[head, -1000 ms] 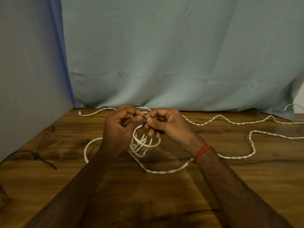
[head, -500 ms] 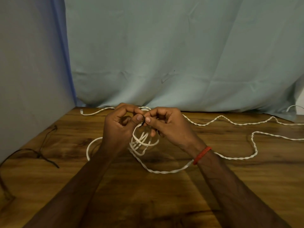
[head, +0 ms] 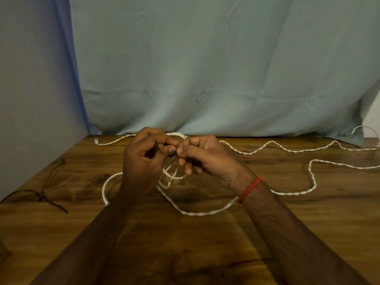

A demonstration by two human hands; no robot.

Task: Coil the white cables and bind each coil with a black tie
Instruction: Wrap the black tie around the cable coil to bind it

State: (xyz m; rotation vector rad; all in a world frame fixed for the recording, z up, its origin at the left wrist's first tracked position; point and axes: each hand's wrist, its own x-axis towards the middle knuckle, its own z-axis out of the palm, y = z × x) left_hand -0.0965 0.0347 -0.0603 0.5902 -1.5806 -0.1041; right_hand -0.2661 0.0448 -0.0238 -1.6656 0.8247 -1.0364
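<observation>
A wooden surface [head: 205, 239] is standing in front of a pale blue-green curtain [head: 205, 68], which is hanging down to its far edge. Near the middle of the surface a small coil [head: 171, 177] of white cable is being held, and every place below is given from this coil.

Both hands are meeting just above the coil. The left grip [head: 141, 161] is clenching. Its thumb and forefinger are pinching a short dark piece, the black tie [head: 174, 155], at the top of the coil, and its other fingers are curling toward the palm. The right grip [head: 209, 159] is pinching the same spot from the other side, so the two thumb tips are almost touching. Its lower fingers are curling loosely beside the loops. How the tie is passing round the loops I cannot tell, because the fingers are hiding it. Both forearms are reaching in from the near edge and are turning toward each other. A red thread band [head: 249, 189] is sitting on the right wrist.

From the coil a loose cable [head: 312, 182] is running under the right wrist and wandering away to the right in waves. Just left of the coil a white loop [head: 104, 188] is lying flat and going under the left wrist. Beyond the coil, to the left, a white cable end [head: 107, 143] is lying near the curtain. Far to the left of the coil some thin black strings [head: 41, 195] are lying in a crossed bunch.
</observation>
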